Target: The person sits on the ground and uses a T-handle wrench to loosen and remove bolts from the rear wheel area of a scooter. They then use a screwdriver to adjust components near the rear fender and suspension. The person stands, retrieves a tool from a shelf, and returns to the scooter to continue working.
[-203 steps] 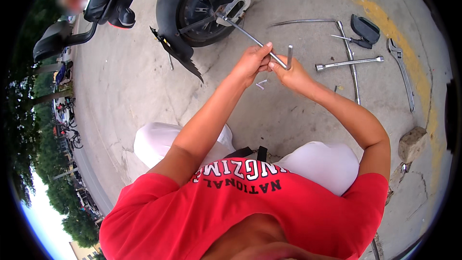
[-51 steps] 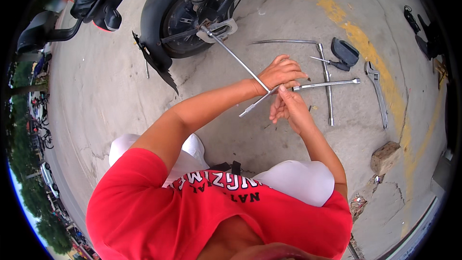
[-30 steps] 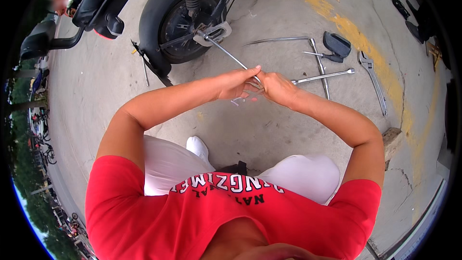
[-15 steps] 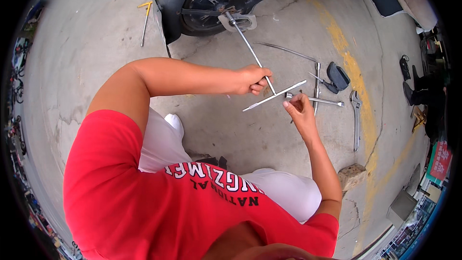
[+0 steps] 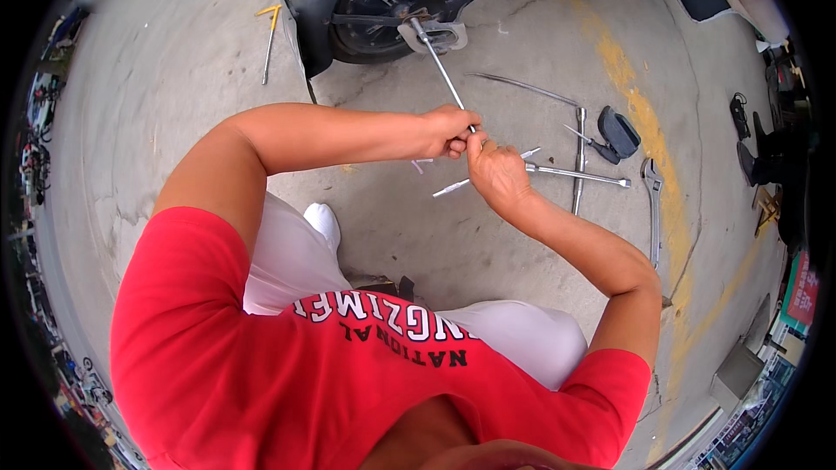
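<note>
A long silver T-handle socket wrench [image 5: 444, 76] slants from the hub of a scooter's black wheel [image 5: 383, 4] toward me. My left hand [image 5: 449, 131] is closed around its shaft. My right hand [image 5: 498, 172] is closed on the same wrench just below the left one, with the two almost touching. The crossbar sticks out on both sides of my right hand, which covers its middle. Where the far end of the wrench meets the hub, a grey metal plate [image 5: 448, 37] sits beside it.
Right of my hands lie a cross-shaped wrench [image 5: 581, 152], a thin curved bar [image 5: 518, 83], a dark grey block-like object [image 5: 618, 132] and an adjustable wrench [image 5: 655, 218]. A yellow-handled T wrench [image 5: 272, 39] lies at the far left. Another person's dark-clothed legs [image 5: 778, 157] show at the right edge.
My right hand has moved left from beside the crossbar and closed on the T-handle wrench. My left hand has shifted slightly left and up, still gripping the shaft.
</note>
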{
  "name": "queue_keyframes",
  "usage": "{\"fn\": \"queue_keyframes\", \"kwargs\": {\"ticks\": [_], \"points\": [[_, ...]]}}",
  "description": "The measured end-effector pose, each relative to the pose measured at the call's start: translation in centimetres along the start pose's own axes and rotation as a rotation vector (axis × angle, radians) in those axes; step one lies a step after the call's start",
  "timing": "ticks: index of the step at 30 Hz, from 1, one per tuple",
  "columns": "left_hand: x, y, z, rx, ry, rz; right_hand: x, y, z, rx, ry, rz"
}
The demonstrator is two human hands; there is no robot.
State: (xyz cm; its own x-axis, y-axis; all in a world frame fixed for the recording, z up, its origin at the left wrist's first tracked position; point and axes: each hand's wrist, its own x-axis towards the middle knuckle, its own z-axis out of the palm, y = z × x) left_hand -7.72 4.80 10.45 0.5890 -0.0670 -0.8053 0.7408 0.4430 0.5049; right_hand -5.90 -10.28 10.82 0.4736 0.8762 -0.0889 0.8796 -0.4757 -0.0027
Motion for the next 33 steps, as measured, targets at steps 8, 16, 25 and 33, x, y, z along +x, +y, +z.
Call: {"fn": "queue_keyframes", "kwargs": {"ticks": [8, 16, 25, 33], "points": [[-0.4, 0.6, 0.5, -0.092, -0.131, 0.113, -5.9, 5.3, -0.9, 0.136, 0.508, 0.065], [-0.6, 0.2, 0.4, -0.071, -0.059, 0.066, -4.8, -0.5, 2.8, 1.459, 0.167, 0.266], [-0.9, -0.2, -0.5, -0.101, -0.082, 0.05, -3.1, 2.8, 3.2, 0.005, 0.678, 0.111], [-0.8, -0.2, -0.4, -0.063, -0.094, 0.066, -4.7, 3.2, -0.6, 1.536, 0.363, 0.3]]}}
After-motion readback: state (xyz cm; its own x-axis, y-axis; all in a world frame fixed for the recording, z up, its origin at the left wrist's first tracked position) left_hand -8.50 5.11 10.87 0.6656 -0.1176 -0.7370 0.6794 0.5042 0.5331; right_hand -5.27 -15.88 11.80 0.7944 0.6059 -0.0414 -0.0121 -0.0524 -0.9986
